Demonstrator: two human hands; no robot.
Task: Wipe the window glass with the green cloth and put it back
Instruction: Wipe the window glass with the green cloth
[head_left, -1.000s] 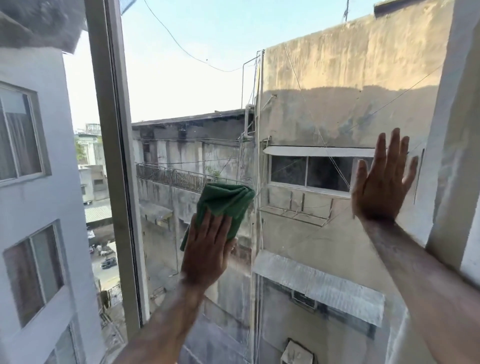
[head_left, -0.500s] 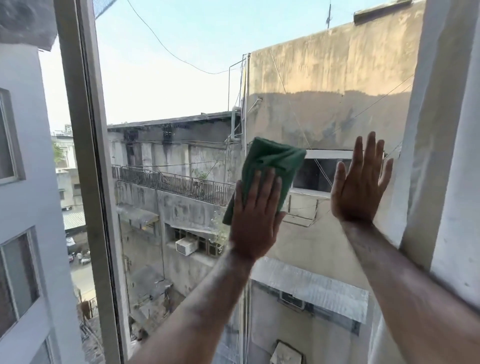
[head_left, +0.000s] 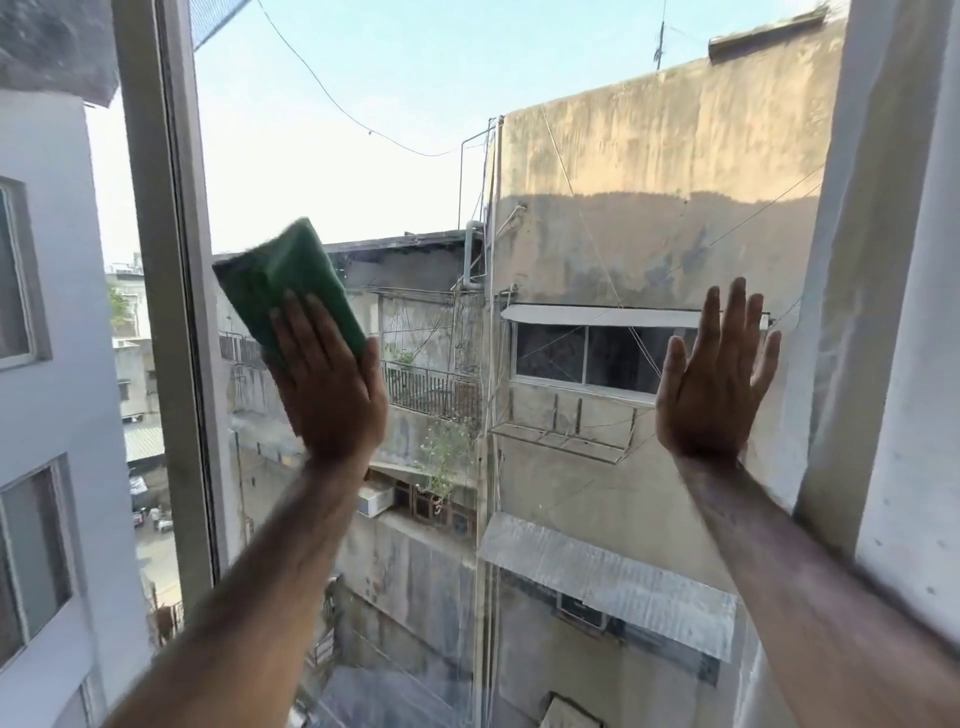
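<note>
The window glass (head_left: 415, 171) fills the middle of the head view, with buildings and sky behind it. A folded green cloth (head_left: 283, 283) lies flat against the pane near its left frame, tilted up to the left. My left hand (head_left: 330, 389) presses on the cloth's lower part with flat fingers and covers that part of it. My right hand (head_left: 714, 379) rests flat on the glass near the right edge, fingers spread, with nothing in it.
A grey vertical window frame (head_left: 171, 312) runs down just left of the cloth. A pale wall or reveal (head_left: 904, 312) borders the pane on the right, close to my right hand. Beyond the glass stand weathered buildings and a street far below.
My left hand has swept the cloth across the glass, first up and right, then back left toward the frame, with the cloth now tilted left. The right hand has stayed flat on the pane.
</note>
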